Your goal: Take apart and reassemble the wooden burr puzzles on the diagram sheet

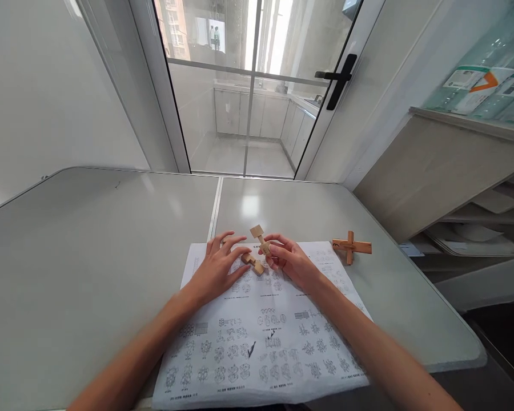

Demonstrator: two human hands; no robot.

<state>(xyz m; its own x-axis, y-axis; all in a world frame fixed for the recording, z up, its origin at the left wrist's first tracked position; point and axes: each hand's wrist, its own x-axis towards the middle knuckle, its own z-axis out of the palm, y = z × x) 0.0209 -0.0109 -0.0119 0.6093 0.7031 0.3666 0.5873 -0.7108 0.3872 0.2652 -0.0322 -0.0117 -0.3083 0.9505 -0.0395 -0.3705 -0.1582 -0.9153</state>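
Observation:
My right hand (292, 261) pinches a notched wooden puzzle piece (257, 232) and holds it tilted above the printed sheet. Just left of it, my left hand (220, 264) has its fingers spread, with the fingertips close to a second notched wooden piece (253, 264) that lies on the paper. Whether the left fingers touch that piece I cannot tell. Under both hands spreads a large white instruction sheet (257, 365) covered with small line drawings of puzzles and a few handwritten ticks.
To the right of the sheet, a cross-shaped wooden puzzle (351, 246) lies on the grey table (94, 257). A glass door (251, 114) with a black handle stands behind the table. Shelves (475, 228) with wrapped bottles (492, 80) on top line the right side.

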